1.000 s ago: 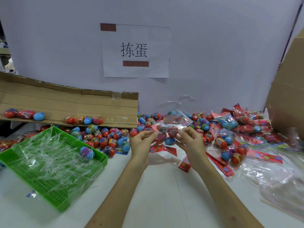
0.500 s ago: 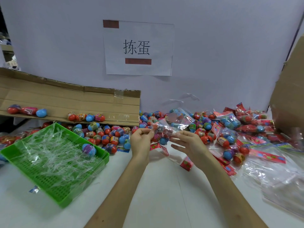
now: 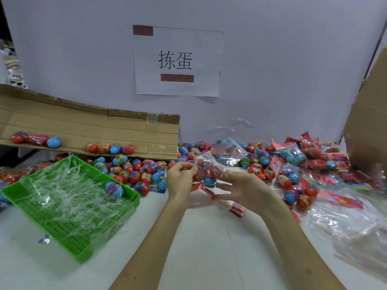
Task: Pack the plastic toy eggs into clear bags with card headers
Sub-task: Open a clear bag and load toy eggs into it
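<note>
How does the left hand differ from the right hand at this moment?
The left hand pinches the top of the clear bag of eggs, fingers curled; the right hand is open, fingers spread, beside the bag. The left hand is raised more upright; the right hand lies flatter. Both are bare, above the table.

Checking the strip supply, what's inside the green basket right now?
The green basket holds a loose heap of clear plastic strips and one blue-and-purple toy egg. Anything under the strips is hidden.

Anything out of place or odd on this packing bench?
One stray egg lies in the green tray among clear plastic strips, apart from the loose egg pile behind it. Nothing looks spilled or broken otherwise.
</note>
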Demonstrator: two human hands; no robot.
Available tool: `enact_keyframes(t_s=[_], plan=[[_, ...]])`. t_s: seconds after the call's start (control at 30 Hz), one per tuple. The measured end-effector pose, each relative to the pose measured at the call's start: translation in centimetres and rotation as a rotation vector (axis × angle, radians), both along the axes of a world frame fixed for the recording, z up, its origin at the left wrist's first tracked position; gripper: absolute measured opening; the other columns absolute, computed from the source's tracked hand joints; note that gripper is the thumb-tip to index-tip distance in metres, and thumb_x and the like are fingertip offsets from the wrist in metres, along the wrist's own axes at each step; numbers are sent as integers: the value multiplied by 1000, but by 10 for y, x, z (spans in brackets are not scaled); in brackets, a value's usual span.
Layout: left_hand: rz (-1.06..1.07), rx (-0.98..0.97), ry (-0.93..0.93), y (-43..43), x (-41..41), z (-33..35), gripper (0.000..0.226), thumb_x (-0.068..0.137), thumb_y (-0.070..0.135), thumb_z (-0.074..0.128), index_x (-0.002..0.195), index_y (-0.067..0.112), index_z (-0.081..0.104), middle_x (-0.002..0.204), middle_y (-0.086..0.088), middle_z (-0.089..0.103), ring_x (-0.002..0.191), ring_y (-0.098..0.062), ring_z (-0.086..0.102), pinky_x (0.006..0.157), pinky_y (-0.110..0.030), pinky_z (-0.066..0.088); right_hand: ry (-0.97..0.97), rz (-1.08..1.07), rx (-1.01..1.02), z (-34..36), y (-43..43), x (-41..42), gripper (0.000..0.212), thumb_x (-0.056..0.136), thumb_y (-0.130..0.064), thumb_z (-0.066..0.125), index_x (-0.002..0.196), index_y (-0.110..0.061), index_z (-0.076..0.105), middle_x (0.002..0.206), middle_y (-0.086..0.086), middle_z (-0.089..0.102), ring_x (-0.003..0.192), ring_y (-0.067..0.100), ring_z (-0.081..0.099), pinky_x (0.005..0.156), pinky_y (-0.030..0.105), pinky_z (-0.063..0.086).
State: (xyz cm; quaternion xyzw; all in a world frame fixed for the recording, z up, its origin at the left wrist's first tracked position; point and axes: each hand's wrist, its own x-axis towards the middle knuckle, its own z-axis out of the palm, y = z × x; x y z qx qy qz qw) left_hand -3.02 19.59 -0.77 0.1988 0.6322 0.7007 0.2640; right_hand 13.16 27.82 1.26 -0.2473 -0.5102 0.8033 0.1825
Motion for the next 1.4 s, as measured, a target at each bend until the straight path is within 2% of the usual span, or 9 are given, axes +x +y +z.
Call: enact_keyframes(t_s=[0.1, 0.23, 0.33, 0.47, 0.63, 0.83, 1.07, 1.23, 1.4], plan=[[-20, -5, -9, -1, -1, 0, 10, 97, 19, 70, 89, 25, 69, 98, -5, 73, 92, -20, 71, 65, -27, 58, 24, 32, -17, -1, 0, -1, 54, 84, -20, 66, 135, -4, 60, 137, 20, 63, 130, 38, 57, 107, 63, 45], [-22, 41, -96, -3, -3, 5, 7, 96, 20, 70, 90, 23, 69, 91, -3, 74, 78, -14, 70, 51, -22, 55, -12, 17, 58, -3, -1, -4, 41, 85, -18, 73, 122, 0, 68, 130, 17, 68, 127, 35, 61, 95, 54, 56], [3, 51, -79, -4, -4, 7, 6, 97, 20, 69, 91, 23, 69, 96, -5, 74, 82, -15, 69, 60, -28, 57, -102, -71, 91, -6, -1, -5, 26, 81, -18, 77, 100, -1, 77, 114, 11, 75, 120, 33, 65, 83, 47, 61], [15, 47, -42, -5, -2, 8, 8, 96, 22, 71, 88, 26, 70, 101, -8, 74, 96, -24, 71, 78, -40, 63, -156, -67, 136, -8, 2, -4, 30, 95, -14, 67, 115, 8, 68, 117, 22, 72, 109, 38, 71, 83, 42, 62], [-100, 72, -178, -6, -1, 10, 2, 95, 23, 72, 93, 24, 72, 87, -4, 78, 79, -17, 75, 56, -29, 58, -134, -117, 156, -8, 2, -3, 9, 100, -11, 60, 95, -3, 60, 116, 23, 72, 108, 39, 71, 87, 47, 61], [-247, 156, -305, -9, -1, 16, 3, 97, 13, 69, 99, 12, 71, 79, -7, 79, 70, -21, 78, 54, -31, 61, 8, -262, 38, -7, 0, -3, 20, 77, -17, 75, 89, -6, 63, 102, 20, 75, 92, 32, 76, 69, 35, 63], [-287, 159, -157, -8, 0, 11, 5, 97, 12, 68, 102, 10, 68, 89, -9, 77, 77, -20, 76, 63, -28, 61, 136, -357, -156, -7, -3, -6, 41, 71, -7, 76, 110, -3, 65, 100, 14, 77, 86, 26, 76, 72, 34, 64], [-265, 184, -99, -8, -3, 11, 22, 98, 4, 65, 111, 20, 61, 77, 3, 79, 71, -15, 77, 57, -23, 58, 100, -341, -115, -8, -3, -7, 48, 72, -3, 72, 120, -2, 67, 119, 16, 73, 113, 33, 68, 102, 44, 53], [-310, 174, 26, -9, -5, 11, 27, 99, 2, 63, 118, 21, 59, 84, -3, 79, 79, -17, 77, 65, -24, 59, 103, -415, -48, -12, 2, -7, 22, 90, 10, 58, 104, -3, 70, 98, 10, 77, 89, 23, 75, 74, 36, 62]])
